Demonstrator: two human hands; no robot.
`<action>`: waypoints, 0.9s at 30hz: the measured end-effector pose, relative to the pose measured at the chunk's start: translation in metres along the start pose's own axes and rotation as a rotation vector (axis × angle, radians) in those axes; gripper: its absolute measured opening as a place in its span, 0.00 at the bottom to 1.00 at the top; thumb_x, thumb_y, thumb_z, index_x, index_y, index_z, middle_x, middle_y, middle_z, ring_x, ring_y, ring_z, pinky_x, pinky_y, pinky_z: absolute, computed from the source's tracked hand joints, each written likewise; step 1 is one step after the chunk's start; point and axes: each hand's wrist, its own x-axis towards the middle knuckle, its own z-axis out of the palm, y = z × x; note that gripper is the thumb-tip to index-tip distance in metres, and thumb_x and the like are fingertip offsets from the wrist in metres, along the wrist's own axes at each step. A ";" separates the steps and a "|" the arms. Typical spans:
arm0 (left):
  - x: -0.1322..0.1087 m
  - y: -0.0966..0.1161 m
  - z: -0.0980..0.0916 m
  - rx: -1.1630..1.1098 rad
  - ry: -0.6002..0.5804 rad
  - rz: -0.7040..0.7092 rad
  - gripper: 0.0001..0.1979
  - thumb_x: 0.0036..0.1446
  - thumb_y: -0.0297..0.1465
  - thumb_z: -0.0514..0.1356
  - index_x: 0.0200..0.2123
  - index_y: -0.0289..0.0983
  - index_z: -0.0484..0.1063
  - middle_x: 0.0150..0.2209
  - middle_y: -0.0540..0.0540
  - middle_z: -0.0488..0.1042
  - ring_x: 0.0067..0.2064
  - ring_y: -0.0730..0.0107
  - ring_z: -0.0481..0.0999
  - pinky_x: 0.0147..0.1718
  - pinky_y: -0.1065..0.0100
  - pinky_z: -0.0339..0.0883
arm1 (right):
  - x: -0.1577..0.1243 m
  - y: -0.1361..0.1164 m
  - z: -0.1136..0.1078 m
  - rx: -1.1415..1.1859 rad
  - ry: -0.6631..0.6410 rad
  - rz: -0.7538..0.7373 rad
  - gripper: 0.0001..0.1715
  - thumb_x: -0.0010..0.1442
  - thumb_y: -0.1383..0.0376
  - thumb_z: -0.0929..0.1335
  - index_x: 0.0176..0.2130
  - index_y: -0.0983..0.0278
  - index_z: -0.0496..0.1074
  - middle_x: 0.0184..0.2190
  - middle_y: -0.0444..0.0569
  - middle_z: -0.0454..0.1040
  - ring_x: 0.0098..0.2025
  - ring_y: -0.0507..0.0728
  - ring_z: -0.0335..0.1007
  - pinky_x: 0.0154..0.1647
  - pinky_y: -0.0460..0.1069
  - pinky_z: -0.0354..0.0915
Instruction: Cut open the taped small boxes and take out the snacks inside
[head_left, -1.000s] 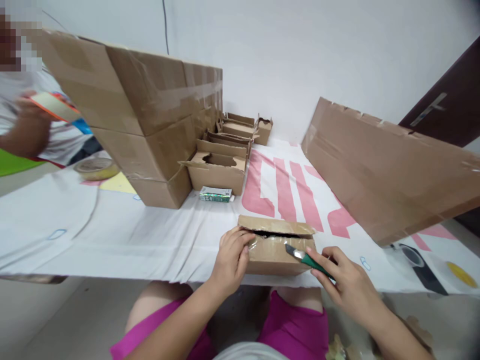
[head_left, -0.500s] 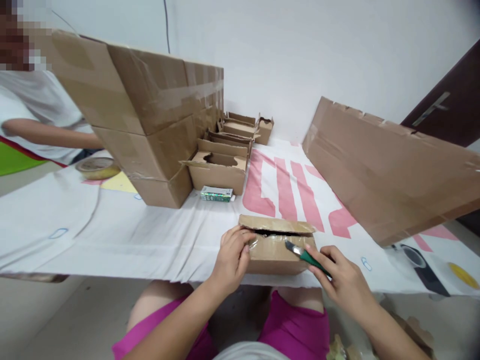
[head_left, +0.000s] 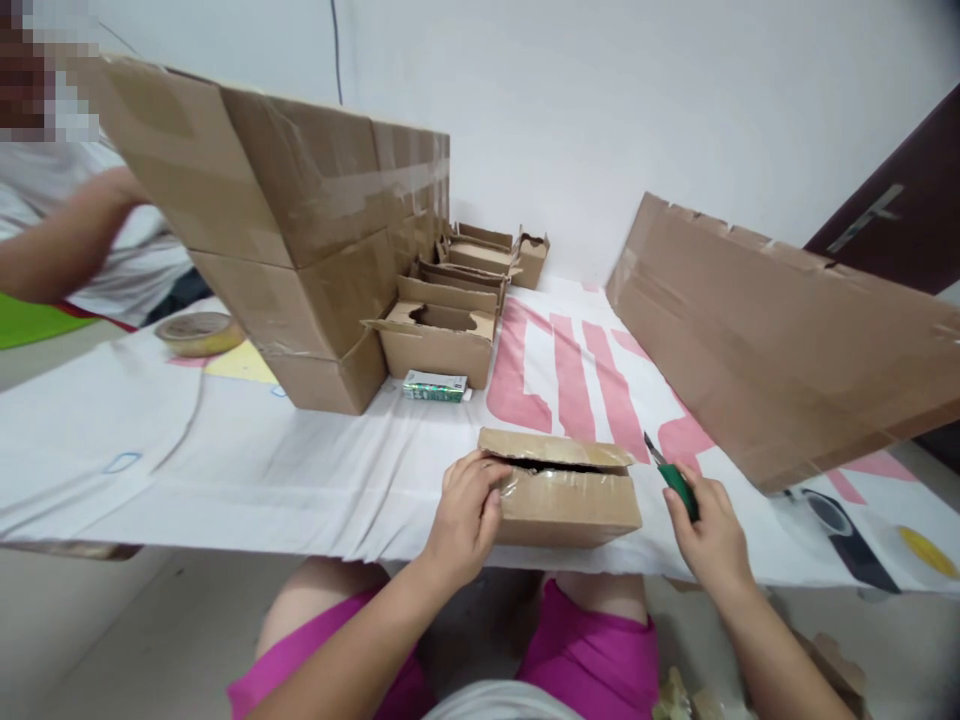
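Note:
A small cardboard box (head_left: 566, 508) lies at the table's front edge, its top flap partly lifted along a dark slit. My left hand (head_left: 466, 510) grips the box's left end, fingers curled at the slit and thumb against the near side. To the right of the box, my right hand (head_left: 709, 525) is closed around the green handle of a utility knife (head_left: 679, 490). The knife's blade points up and away, apart from the box, over the printed cloth.
Stacked taped boxes (head_left: 315, 190) rise at left, beside opened boxes (head_left: 437, 350) and a small green carton (head_left: 435, 387). A large cardboard box (head_left: 780, 330) stands at right. A tape roll (head_left: 199, 333) lies near a co-worker's arm (head_left: 67, 235) at far left.
My right hand has moved the knife rightward off the box, and its blade now points more upward. My left hand stays on the box. The co-worker's arm has risen.

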 end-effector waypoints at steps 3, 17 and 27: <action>0.000 0.000 0.000 0.001 0.011 -0.002 0.12 0.61 0.26 0.49 0.45 0.38 0.67 0.42 0.43 0.75 0.52 0.59 0.69 0.51 0.55 0.62 | -0.007 0.026 0.029 -0.220 -0.199 0.120 0.25 0.65 0.60 0.60 0.58 0.66 0.65 0.43 0.57 0.71 0.40 0.61 0.72 0.38 0.55 0.69; -0.001 0.001 0.000 -0.024 0.008 -0.014 0.12 0.61 0.26 0.49 0.45 0.38 0.68 0.42 0.43 0.75 0.52 0.59 0.68 0.52 0.55 0.62 | 0.041 -0.044 -0.014 0.166 0.075 -0.497 0.09 0.62 0.65 0.67 0.43 0.58 0.75 0.39 0.50 0.75 0.44 0.58 0.69 0.47 0.56 0.66; 0.000 0.005 -0.005 -0.041 -0.026 -0.023 0.13 0.61 0.27 0.48 0.44 0.39 0.69 0.41 0.43 0.75 0.51 0.58 0.69 0.51 0.55 0.63 | 0.068 -0.098 -0.002 0.093 -0.124 -0.920 0.10 0.64 0.71 0.64 0.38 0.60 0.74 0.42 0.48 0.77 0.49 0.58 0.66 0.49 0.55 0.61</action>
